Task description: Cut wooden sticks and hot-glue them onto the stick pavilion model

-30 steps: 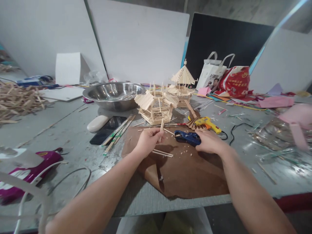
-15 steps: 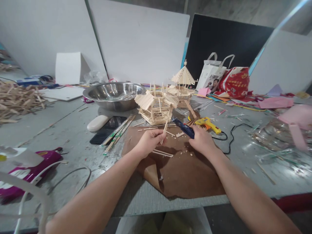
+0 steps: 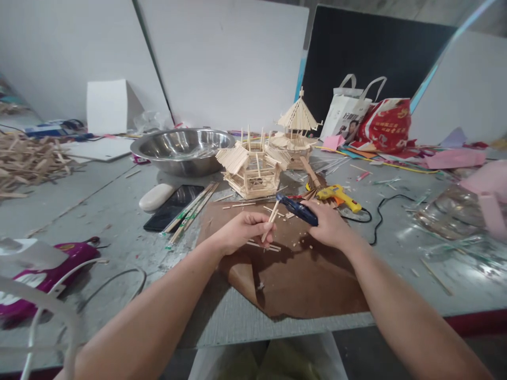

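Pinched in the fingers of my left hand (image 3: 250, 231) are short wooden sticks (image 3: 271, 215), tilted with their tops leaning right. My right hand (image 3: 325, 221) is wrapped round blue-handled cutting pliers (image 3: 298, 208), whose jaws are at the upper ends of the sticks. I cannot tell whether the jaws touch the wood. Beneath both hands lies a brown sheet (image 3: 304, 285) with loose sticks and small cut bits on it. Just beyond stands a partly roofed stick pavilion model (image 3: 253, 169), and behind it a second one with a pointed roof (image 3: 300, 117).
A yellow glue gun (image 3: 339, 197) with a black cord lies right of the pliers. To the left are a phone (image 3: 174, 208), a white oval case (image 3: 156, 197), packaged chopsticks (image 3: 192, 215) and a steel basin (image 3: 182, 153). Bags (image 3: 384, 126) stand at the back right.
My right hand has picked up the pliers from the brown sheet and brought them left to the sticks. My left hand has tilted the sticks toward the pliers. The view has shifted slightly.
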A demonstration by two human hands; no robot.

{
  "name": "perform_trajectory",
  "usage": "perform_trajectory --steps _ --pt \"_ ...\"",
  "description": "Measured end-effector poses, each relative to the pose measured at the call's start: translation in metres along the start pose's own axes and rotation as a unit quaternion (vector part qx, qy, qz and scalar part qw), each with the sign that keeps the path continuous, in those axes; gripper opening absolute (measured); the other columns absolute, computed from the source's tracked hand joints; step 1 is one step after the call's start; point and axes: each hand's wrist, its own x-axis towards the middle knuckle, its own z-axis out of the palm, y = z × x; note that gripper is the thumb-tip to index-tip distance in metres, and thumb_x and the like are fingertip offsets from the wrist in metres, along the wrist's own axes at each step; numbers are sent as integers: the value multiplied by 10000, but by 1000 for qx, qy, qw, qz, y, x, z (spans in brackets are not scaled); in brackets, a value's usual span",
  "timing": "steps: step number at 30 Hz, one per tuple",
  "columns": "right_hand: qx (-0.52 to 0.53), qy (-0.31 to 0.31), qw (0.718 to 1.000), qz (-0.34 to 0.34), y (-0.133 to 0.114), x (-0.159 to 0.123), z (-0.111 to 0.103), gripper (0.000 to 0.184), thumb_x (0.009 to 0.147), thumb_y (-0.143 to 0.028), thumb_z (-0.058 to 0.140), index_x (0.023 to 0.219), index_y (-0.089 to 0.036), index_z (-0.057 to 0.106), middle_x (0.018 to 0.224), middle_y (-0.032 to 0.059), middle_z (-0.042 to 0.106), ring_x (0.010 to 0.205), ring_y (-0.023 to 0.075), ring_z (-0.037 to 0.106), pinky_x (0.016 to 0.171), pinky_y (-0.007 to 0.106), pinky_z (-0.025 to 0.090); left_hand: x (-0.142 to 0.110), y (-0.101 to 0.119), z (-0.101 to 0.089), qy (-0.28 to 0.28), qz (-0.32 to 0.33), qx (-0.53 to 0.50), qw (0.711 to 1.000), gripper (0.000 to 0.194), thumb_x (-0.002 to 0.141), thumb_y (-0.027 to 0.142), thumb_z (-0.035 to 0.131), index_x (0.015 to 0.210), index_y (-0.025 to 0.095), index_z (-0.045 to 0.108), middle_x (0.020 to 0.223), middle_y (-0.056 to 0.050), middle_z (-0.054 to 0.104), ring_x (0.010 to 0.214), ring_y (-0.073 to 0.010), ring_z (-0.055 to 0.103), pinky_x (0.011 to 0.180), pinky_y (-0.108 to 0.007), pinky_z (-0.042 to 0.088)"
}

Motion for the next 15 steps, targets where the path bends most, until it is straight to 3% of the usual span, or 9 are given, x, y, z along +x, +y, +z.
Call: perform_trajectory --steps 8,15 --pt "40 -20 997 -64 -5 -1 1 499 560 -110 484 1056 -169 473 987 68 546 885 186 504 763 289 378 0 0 1 -37 -22 8 999 208 720 318 529 712 112 547 554 8 560 486 -71 506 532 -220 403" --pt "27 -17 997 -65 -8 -2 1 434 557 -133 505 989 -182 508 923 54 570 827 187 522 730 292 381 0 -1 0 -46 -34 13 998 208 720 318 528 721 111 553 551 14 550 482 -72 507 537 -231 414"
